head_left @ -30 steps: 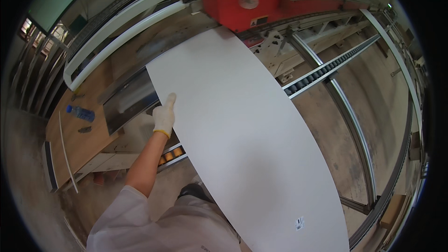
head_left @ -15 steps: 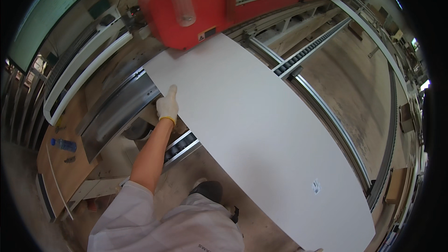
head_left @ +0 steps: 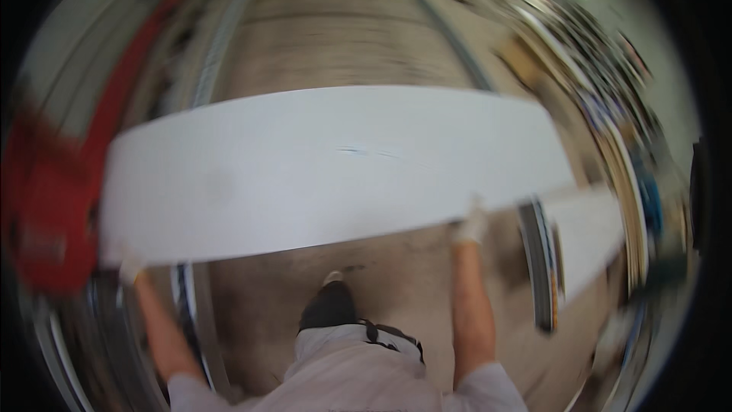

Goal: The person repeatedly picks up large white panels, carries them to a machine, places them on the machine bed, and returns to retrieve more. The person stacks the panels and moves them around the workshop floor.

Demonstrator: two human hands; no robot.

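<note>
A long white panel (head_left: 305, 183) spans the view from left to right, with a small blurred label on its upper face. My left hand (head_left: 131, 263), in a pale glove, grips the near edge close to the panel's left end. Farther right along that same edge, my gloved right hand (head_left: 473, 225) is closed on the board, its thumb on top and its fingers hidden underneath. Both hands are smeared by motion.
A red machine housing (head_left: 53, 236) meets the panel's left end. Metal rails run beyond the panel and below its left part. At right are a smaller white board (head_left: 591, 236), a dark grey strip (head_left: 537, 267) and stacked sheets (head_left: 629, 221).
The view has swung to the right, so the red machine now lies at far left and the panel runs crosswise. My right hand, barely visible before at the lower edge, now shows fully.
</note>
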